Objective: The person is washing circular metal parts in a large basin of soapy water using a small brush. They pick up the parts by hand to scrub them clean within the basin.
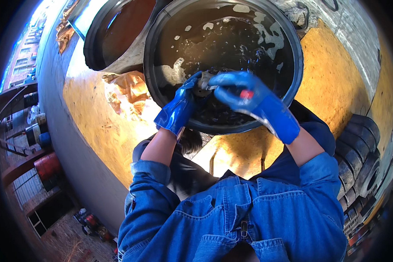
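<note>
Both my hands wear long blue rubber gloves and meet over the near side of a large black tub (298,56) of murky brown liquid. With its fingers wrapped round it, my left hand (183,102) holds a small grey metal-looking part (204,83) just above the liquid. My right hand (244,94) reaches across from the right, its fingers bent and closed at the part, slightly smeared by motion. What those fingers grip is hidden. A red patch shows on the right glove. White foam (270,39) floats on the liquid, mostly toward the far right.
A second dark tub (91,48) with reddish-brown contents stands at the far left. Crumpled brown paper (133,89) lies on the yellowish floor beside the large tub. Stacked black ring-shaped pieces (356,153) stand to my right. A grey wall-like surface (353,43) rises at the far right.
</note>
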Demonstrator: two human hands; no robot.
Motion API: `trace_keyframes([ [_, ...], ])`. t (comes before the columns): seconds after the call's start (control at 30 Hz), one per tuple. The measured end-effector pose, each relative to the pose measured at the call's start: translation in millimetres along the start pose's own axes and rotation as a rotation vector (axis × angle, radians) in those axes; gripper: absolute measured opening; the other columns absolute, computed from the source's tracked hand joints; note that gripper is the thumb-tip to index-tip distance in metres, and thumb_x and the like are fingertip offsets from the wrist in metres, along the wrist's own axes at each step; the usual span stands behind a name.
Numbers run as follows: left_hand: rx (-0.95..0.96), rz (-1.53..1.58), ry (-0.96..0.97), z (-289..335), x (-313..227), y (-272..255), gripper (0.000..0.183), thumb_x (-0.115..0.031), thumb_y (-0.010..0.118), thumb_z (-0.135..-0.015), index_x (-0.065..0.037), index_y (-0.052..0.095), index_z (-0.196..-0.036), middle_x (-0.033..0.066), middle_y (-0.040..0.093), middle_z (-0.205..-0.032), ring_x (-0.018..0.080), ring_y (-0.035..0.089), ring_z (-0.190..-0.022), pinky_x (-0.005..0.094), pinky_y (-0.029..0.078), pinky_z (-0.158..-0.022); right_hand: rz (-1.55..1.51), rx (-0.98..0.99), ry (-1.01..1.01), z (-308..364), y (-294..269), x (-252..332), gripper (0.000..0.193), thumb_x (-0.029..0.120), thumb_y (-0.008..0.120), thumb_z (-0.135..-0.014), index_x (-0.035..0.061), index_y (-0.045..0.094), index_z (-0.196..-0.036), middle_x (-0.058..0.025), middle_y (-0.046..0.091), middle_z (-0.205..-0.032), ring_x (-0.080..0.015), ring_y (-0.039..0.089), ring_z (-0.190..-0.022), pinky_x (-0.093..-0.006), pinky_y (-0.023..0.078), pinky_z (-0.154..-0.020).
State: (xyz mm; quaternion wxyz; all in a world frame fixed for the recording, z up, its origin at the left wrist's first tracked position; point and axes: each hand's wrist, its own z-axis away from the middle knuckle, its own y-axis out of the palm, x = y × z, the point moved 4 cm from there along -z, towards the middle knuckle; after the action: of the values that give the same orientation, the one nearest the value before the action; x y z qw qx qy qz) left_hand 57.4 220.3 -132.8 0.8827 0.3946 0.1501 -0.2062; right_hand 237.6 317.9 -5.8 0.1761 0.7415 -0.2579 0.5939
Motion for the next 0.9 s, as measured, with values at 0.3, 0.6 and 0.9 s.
trace_keyframes([
  [0.3, 0.063, -0.22, 0.121, -3, -7, -5, 0.055, -0.009, 0.062, -0.087, 0.003, 0.057, -0.14, 0.0194, 0.067, -0.131, 0.031, 0.065, -0.121, 0.0438, 0.048, -0.112, 0.608, -0.076, -0.044, 2, -13, -14, 0.026, 0.014, 0.079, -0.083, 0.0207, 0.077, -0.109, -0.0082, 0.077, -0.096, -0.0314, 0.074, -0.075, -0.038, 0.061, -0.066],
  [0.6, 0.109, -0.144, -0.115, 7, 4, 5, 0.055, -0.045, 0.046, -0.109, 0.001, 0.057, -0.137, 0.0213, 0.066, -0.13, 0.0327, 0.065, -0.12, 0.0476, 0.051, -0.107, 0.581, 0.107, -0.19, 0, 7, -17, 0.026, 0.01, 0.076, -0.084, 0.0159, 0.077, -0.11, -0.009, 0.076, -0.097, -0.0295, 0.074, -0.076, -0.036, 0.06, -0.066],
  [0.9, 0.043, -0.225, -0.153, 16, 4, 28, 0.065, -0.054, 0.042, -0.108, 0.001, 0.054, -0.141, 0.0229, 0.062, -0.137, 0.0347, 0.062, -0.124, 0.0501, 0.049, -0.109, 0.32, 0.192, 0.111, 3, 17, -14, 0.016, 0.019, 0.073, -0.089, 0.0208, 0.078, -0.104, -0.0094, 0.076, -0.094, -0.0314, 0.074, -0.079, -0.0372, 0.06, -0.072],
])
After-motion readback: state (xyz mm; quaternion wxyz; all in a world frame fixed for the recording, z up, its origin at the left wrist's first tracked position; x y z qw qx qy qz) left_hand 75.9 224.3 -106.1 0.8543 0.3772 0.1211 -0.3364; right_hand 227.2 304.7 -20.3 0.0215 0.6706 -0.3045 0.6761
